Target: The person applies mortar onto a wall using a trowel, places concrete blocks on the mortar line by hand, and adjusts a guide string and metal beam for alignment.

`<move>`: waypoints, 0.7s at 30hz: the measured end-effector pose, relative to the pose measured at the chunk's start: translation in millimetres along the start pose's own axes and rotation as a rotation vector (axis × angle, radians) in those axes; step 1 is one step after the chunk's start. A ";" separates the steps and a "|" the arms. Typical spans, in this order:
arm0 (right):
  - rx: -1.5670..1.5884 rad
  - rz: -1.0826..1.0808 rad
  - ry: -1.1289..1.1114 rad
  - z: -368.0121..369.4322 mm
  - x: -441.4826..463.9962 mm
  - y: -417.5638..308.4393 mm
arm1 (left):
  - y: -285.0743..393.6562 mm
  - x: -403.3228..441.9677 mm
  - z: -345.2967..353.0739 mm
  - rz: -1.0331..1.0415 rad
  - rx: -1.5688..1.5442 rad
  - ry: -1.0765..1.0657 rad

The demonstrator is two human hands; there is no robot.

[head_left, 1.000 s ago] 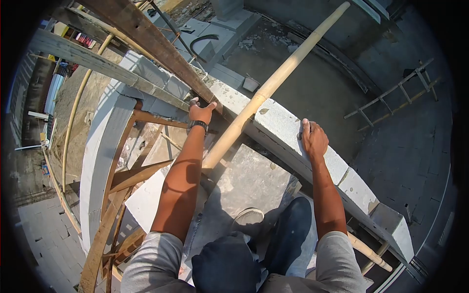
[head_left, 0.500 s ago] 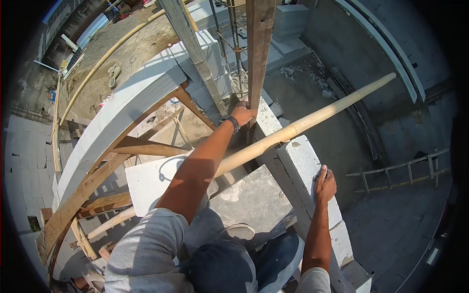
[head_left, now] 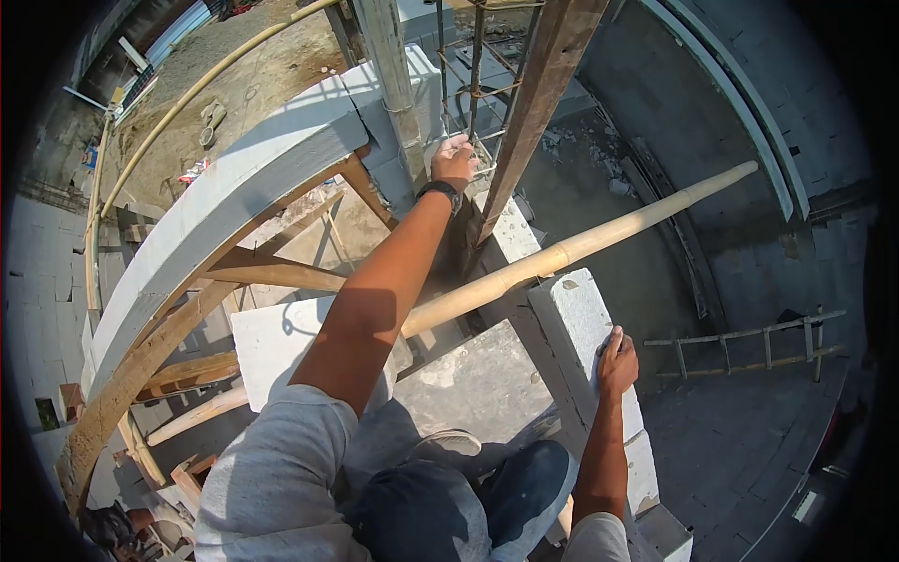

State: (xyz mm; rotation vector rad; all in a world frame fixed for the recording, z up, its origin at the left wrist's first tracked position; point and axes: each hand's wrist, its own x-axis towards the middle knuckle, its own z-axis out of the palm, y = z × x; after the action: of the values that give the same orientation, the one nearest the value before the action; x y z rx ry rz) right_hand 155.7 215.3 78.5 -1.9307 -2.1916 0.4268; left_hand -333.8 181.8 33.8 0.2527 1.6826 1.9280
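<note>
My left hand (head_left: 454, 161), with a dark watch on the wrist, reaches between a grey upright timber (head_left: 391, 89) and a long brown wooden plank (head_left: 543, 108). Its fingers are loosely bent and apart, holding nothing, close to the thin steel rebar cage (head_left: 476, 80). The plank leans to the right, its lower end beside the block wall. My right hand (head_left: 618, 363) is wrapped over the outer edge of a white block (head_left: 579, 309) on top of the wall. Some of its fingertips are hidden.
A bamboo pole (head_left: 571, 248) crosses the wall in front of me. To the left is a block arch (head_left: 220, 178) on wooden formwork (head_left: 272, 272), with a loose white block (head_left: 276, 351) near my left arm. A ladder (head_left: 749, 347) lies low at the right, below the wall.
My left hand has let go of the brown plank and moved slightly up and left toward the rebar. The plank now tilts further right. My right hand keeps its hold on the block.
</note>
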 end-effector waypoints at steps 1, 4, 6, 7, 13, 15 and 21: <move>0.000 0.000 0.002 -0.5 -0.7 -0.4 | -16.8 19.0 1.3 0.120 0.174 0.007; 0.007 0.009 0.006 -2.6 -1.2 -1.8 | -23.1 17.3 13.6 0.424 0.557 0.205; 0.021 0.014 -0.001 -1.8 0.3 -2.0 | -20.0 0.4 20.8 0.417 0.510 0.364; 0.023 0.016 -0.002 -2.9 1.5 -5.3 | -31.2 11.9 16.9 0.300 0.253 0.297; 0.023 0.021 -0.004 -2.2 0.5 -4.2 | -18.4 6.4 14.2 0.210 -0.085 -0.015; 0.031 0.012 0.001 -3.0 -0.1 -3.5 | -14.0 2.0 19.3 0.161 -0.178 0.023; 0.022 0.028 -0.008 -2.8 0.4 -3.6 | -1.9 5.4 18.6 -0.034 -0.155 0.059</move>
State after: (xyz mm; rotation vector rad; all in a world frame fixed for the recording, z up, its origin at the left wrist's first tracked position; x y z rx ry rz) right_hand 153.1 215.5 82.3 -1.9541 -2.1578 0.4623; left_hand -328.6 200.6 34.4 0.1082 1.5534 2.0466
